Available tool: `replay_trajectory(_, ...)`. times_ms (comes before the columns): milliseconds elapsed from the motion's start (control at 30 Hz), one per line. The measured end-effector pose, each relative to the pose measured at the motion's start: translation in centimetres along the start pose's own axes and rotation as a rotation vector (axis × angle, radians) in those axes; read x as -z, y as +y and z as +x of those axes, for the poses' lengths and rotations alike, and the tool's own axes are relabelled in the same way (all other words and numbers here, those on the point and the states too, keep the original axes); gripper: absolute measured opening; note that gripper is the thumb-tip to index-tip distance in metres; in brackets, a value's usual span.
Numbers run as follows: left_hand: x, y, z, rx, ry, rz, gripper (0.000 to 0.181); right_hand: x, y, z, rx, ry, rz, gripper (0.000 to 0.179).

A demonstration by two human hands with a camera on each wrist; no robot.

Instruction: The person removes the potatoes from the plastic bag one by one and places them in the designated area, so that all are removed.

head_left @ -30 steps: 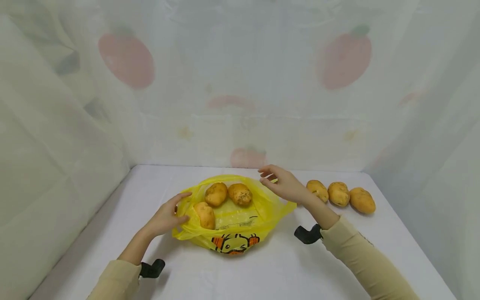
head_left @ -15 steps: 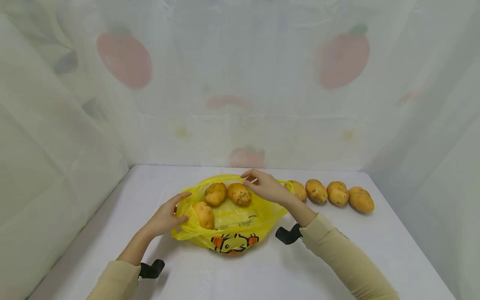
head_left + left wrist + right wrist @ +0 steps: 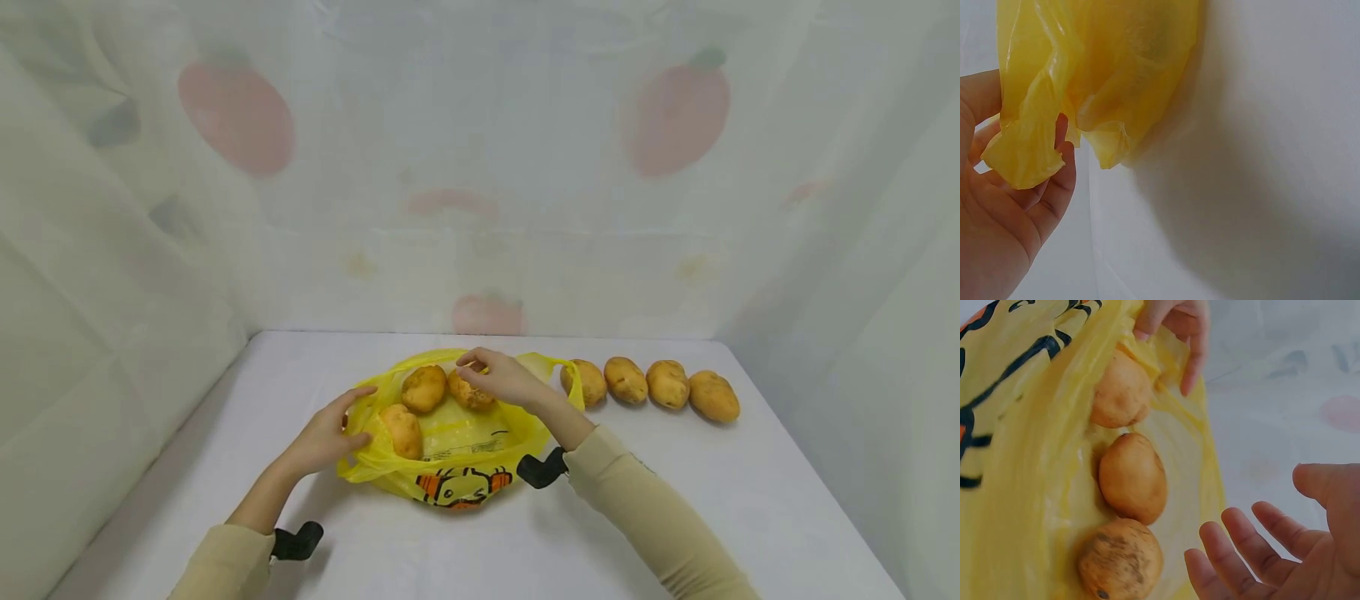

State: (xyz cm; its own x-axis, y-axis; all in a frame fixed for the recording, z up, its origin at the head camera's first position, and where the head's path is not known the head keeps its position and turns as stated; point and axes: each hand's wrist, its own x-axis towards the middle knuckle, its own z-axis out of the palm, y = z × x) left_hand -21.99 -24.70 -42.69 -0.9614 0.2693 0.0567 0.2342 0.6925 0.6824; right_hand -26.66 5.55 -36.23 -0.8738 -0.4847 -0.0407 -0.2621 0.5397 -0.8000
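Observation:
A yellow plastic bag [image 3: 480, 490] with a printed cartoon face lies mouth-up on the table. Three potatoes lie inside: one at the left [image 3: 402, 432], one at the back [image 3: 424, 389], and a dirt-marked one [image 3: 1121, 559] partly covered by my right hand in the head view. My left hand [image 3: 321, 439] holds the bag's left edge, thumb and forefinger spread; in the left wrist view the bunched handle [image 3: 1029, 150] sits among its curled fingers. With nothing in it, my right hand [image 3: 504, 383] hovers over the bag's back right, fingers loosely bent.
Several potatoes [image 3: 667, 385] stand in a row at the back right of the white table [image 3: 675, 475], the leftmost beside the bag's right handle loop [image 3: 576, 385]. A white printed curtain [image 3: 375, 167] hangs behind and along both sides. Black wrist-worn devices [image 3: 542, 469] sit below the hands.
My right hand has moved left from the bag's right edge to above the dirt-marked potato, uncovering the leftmost potato of the row. The left hand keeps its hold. The head view has shifted slightly.

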Motion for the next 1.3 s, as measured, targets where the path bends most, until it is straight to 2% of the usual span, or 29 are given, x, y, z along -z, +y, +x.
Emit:
replay_trajectory(200,-0.1,-0.3,0.1,-0.009,0.001,-0.01,0.07,-1.1,0.0,0.6,-0.034,-0.009,0.052,0.031)
replay_trajectory(333,-0.1,-0.4,0.1,-0.012,0.001,-0.015,0.07,-1.9,0.0,1.1,-0.073,-0.052,0.126,0.032)
replay_trajectory(733,0.1,-0.2,-0.2,-0.01,-0.007,-0.022,0.069,-4.4,-0.4,2.2,-0.162,-0.14,0.225,0.035)
replay_trajectory(1033,0.2,0.0,-0.3,-0.003,-0.014,-0.025,0.068,-6.4,-0.9,2.6,-0.251,-0.167,0.252,0.04)
replay_trajectory(1300,0.1,0.0,-0.4,-0.005,-0.021,-0.035,0.068,-7.2,-1.4,3.0,-0.315,-0.167,0.273,0.045)
